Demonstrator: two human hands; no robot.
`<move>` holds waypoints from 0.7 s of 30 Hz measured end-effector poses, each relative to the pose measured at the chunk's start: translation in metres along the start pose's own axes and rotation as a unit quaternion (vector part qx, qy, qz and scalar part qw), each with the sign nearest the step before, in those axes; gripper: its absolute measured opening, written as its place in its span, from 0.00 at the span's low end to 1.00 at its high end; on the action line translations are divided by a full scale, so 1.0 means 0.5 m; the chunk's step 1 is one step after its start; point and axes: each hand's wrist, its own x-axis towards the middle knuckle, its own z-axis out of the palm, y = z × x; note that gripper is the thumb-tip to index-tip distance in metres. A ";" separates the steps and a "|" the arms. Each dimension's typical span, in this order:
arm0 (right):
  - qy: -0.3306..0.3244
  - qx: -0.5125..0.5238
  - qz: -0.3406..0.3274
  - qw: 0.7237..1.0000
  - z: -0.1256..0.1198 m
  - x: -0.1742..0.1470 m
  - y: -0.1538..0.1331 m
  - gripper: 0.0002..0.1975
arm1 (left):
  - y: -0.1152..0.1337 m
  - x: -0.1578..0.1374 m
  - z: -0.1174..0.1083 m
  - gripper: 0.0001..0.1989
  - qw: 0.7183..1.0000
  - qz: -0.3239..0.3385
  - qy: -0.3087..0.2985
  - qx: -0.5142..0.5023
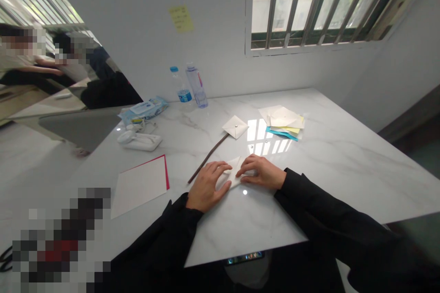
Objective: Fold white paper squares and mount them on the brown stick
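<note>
A white folded sheet of paper [234, 166] lies on the marble-patterned table between my hands, partly covered by my fingers. My left hand [207, 187] holds its left side against the tabletop, with the thumb low and the fingers curved over the top. At the right side, my right hand [263, 172] has bent fingers closed on the paper's edge. Just beyond them rests a white folded paper square [235, 127] with a small round pin at its centre. A thin brown stick [210, 154] runs from that square down towards my left hand.
Stacked white, yellow and blue papers [283, 120] lie at the back right. A white sheet over a red one [140, 185] is on the left. Behind are a white device [140, 140], a wipes pack [144, 109] and two bottles [197, 86]. People sit far left.
</note>
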 end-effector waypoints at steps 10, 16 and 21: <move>-0.005 -0.002 -0.010 1.000 0.001 -0.001 -0.003 0.08 | -0.030 0.009 0.004 0.25 1.000 -0.007 0.025 -0.007; -0.001 0.015 -0.011 1.000 -0.005 -0.001 -0.013 0.10 | -0.036 0.027 -0.001 0.17 0.999 -0.010 0.039 0.004; -0.010 0.029 -0.016 0.999 -0.009 0.000 -0.018 0.10 | -0.033 0.036 -0.001 0.14 0.996 -0.057 0.068 0.032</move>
